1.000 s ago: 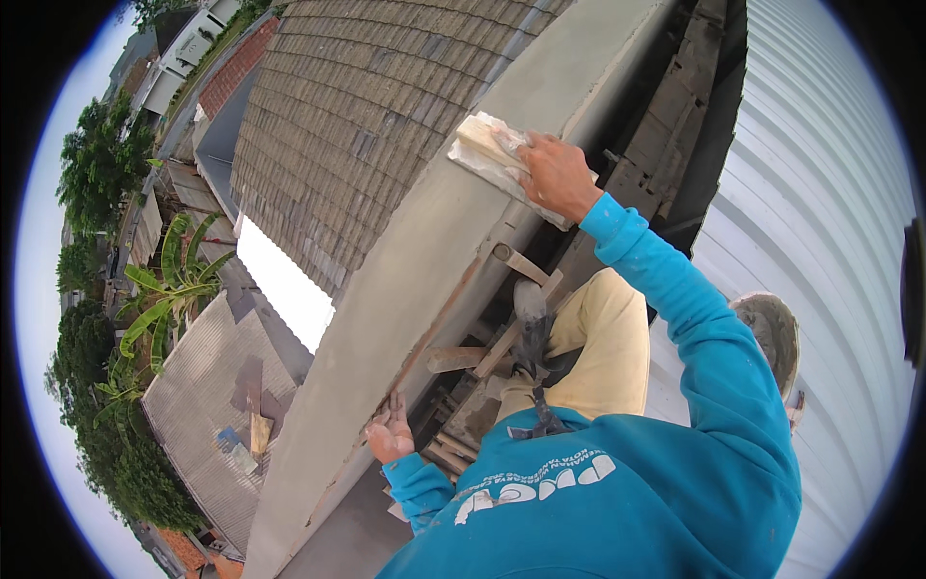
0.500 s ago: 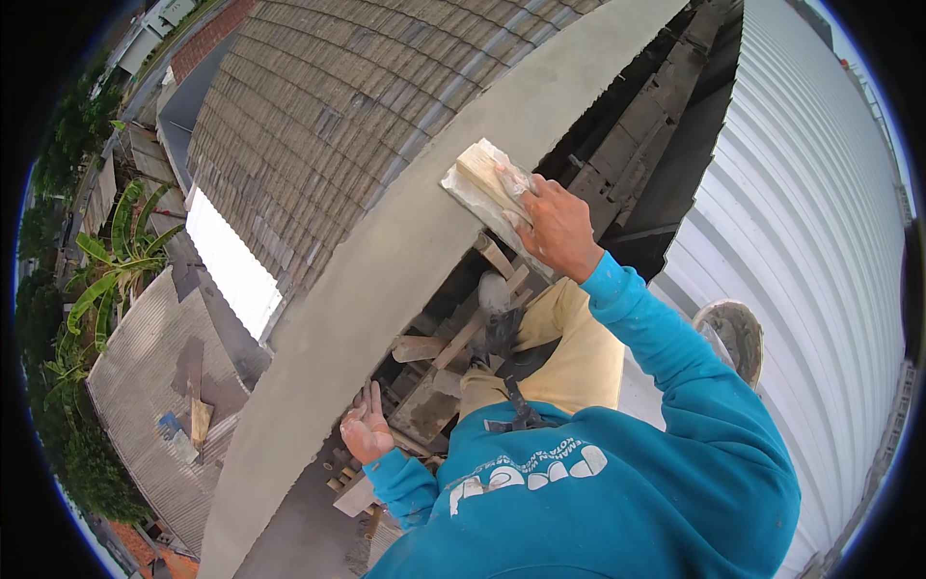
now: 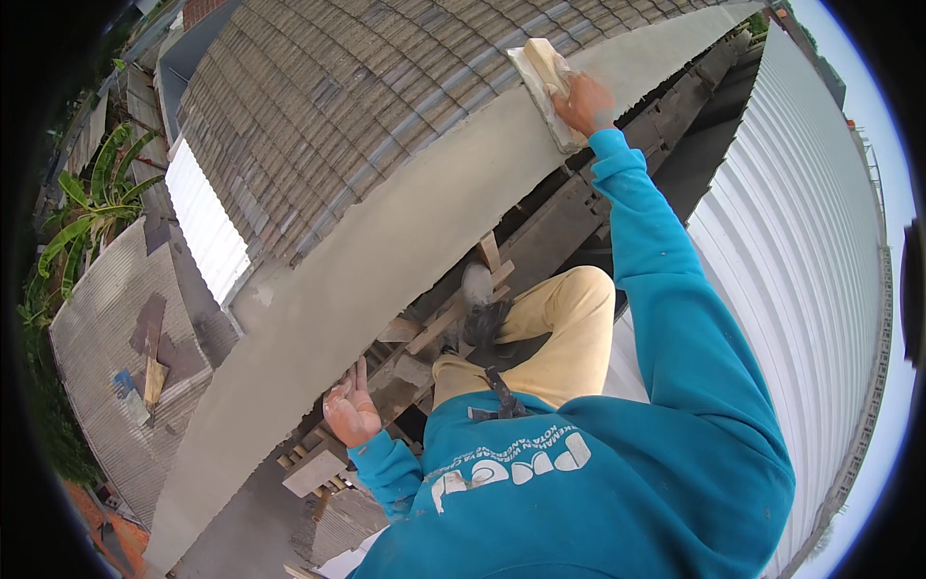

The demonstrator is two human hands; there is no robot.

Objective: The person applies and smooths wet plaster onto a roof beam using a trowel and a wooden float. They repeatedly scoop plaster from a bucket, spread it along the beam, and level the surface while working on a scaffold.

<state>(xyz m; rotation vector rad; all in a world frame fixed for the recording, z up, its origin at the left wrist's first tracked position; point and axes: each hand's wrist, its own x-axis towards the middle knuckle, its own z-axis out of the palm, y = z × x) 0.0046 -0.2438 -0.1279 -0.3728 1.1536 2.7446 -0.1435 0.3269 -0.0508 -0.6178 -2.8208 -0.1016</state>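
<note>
Our right hand (image 3: 585, 104) gripped the pale rectangular wooden float (image 3: 540, 79) on the grey cement band (image 3: 405, 232), far right; our left hand (image 3: 353, 410) lay open, apparently empty, beside the band's near edge. We judged smoothing underway; the next stroke required even pressure.

A teal long-sleeved sweatshirt (image 3: 617, 492) with white lettering (image 3: 524, 470) is worn with pale yellow trousers (image 3: 569, 318).

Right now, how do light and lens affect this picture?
Head view: soft daylight, no obvious hard shadows; the fisheye bows the grey cement ledge and leaves the corners black; in the same head view, the white panel at left looks nearly washed out.
</note>
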